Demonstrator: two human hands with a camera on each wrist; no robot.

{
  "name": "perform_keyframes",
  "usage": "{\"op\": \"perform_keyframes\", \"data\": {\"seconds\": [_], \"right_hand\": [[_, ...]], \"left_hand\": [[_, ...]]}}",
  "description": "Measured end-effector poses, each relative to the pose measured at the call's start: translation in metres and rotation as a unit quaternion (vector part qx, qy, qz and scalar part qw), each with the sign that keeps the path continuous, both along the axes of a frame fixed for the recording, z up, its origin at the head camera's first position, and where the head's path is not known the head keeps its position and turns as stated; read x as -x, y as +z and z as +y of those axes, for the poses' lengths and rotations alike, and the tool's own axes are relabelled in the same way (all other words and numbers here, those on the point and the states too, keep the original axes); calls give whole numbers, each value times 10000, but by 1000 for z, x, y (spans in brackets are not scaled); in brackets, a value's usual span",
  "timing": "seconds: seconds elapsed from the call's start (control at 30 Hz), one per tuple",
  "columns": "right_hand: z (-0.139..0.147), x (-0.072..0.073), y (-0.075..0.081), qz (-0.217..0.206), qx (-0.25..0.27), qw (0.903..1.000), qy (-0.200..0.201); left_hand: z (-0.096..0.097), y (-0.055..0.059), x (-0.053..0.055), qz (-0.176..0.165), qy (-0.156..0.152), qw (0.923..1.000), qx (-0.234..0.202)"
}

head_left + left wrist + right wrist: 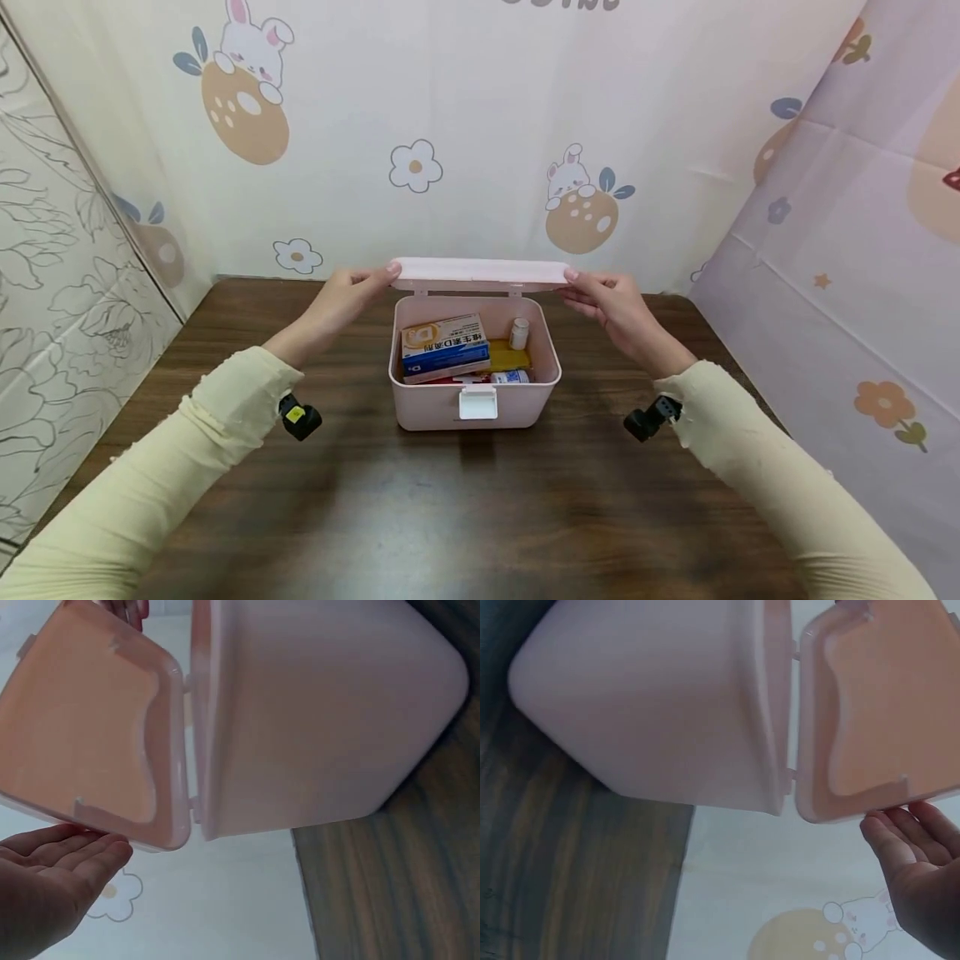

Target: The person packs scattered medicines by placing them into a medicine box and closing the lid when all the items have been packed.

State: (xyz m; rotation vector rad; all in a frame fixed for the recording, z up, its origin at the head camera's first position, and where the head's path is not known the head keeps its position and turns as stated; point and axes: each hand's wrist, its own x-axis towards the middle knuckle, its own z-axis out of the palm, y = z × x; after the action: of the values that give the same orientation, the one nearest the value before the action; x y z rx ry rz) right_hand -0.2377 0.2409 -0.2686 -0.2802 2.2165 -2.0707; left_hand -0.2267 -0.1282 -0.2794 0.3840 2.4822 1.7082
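Observation:
A pink plastic medicine box (480,408) stands on the table, its hinged lid (480,271) raised at the back. At the lid's left side, my left hand (348,296) holds the edge, thumb at the front corner. My right hand (618,312) holds the opposite edge, thumb likewise at its corner. Both wrist views show fingertips against the lid's side, with the orange-pink underside of the lid (82,720) facing the box. Inside lie a blue and white vitamin D carton (444,346), a small white bottle (519,333), a blue-labelled white container (510,377) and something yellow (508,357).
The box sits on a dark wooden table (420,508), toward its back. Behind hangs a pale curtain (480,200) with rabbit and flower prints. More patterned cloth (862,333) borders the right side. Both wrists carry small black cameras (300,418).

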Motion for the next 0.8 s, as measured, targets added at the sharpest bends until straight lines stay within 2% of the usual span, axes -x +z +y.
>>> {"op": "perform_keyframes", "data": {"seconds": [0.2,0.47,0.63,0.8], "right_hand": [[1,-7,-19,496,-60,9987,-8],[10,-17,-47,1387,-688,9876,-257],[14,-19,-62,1759,-684,9820,-23],[17,-17,-75,1974,-616,9777,367]], "left_hand": [[-2,-17,-8,333,69,9994,48],[2,-41,-18,736,-52,9972,-147],[0,-57,-21,846,-140,9960,-262],[-8,-69,-24,1082,-252,9938,-23]]}}
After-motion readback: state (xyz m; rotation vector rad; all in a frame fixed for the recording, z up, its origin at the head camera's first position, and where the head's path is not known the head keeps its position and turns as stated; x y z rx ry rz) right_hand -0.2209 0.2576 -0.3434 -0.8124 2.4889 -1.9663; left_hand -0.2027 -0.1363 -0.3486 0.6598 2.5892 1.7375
